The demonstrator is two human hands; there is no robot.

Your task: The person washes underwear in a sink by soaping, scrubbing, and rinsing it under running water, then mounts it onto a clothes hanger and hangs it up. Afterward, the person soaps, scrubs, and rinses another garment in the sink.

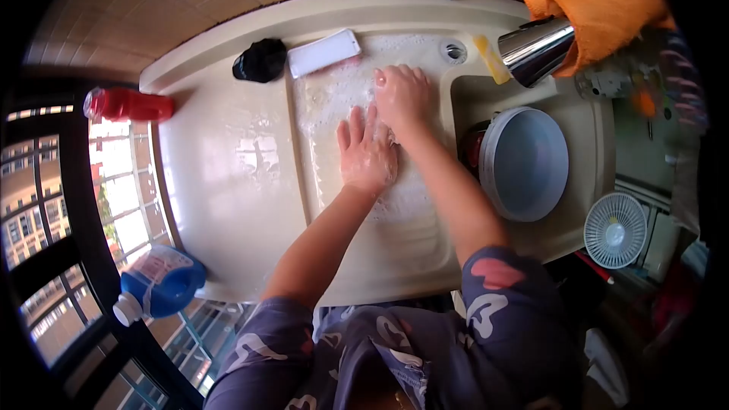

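My left hand [368,153] lies flat with its fingers spread on the soapy washboard surface of the beige sink [418,247]. Suds cover its back. Just to its upper right is my right hand [402,96], its fingers curled in and its thumb pressed near the index finger. Whether something small is inside that hand is hidden. White foam surrounds both hands. Beyond them, along the back edge of the board, rests a white rectangular object [324,54], with a crumpled black item [260,60] on its left. A metal drain [453,51] lies behind my right hand.
A round white basin [528,165] of water sits in the right-hand bowl. An orange cloth [600,0] hangs by a shiny metal cylinder [535,47]. At the left stand a red bottle [130,105] and a blue jug [163,282]. A white basket [616,231] is at the right.
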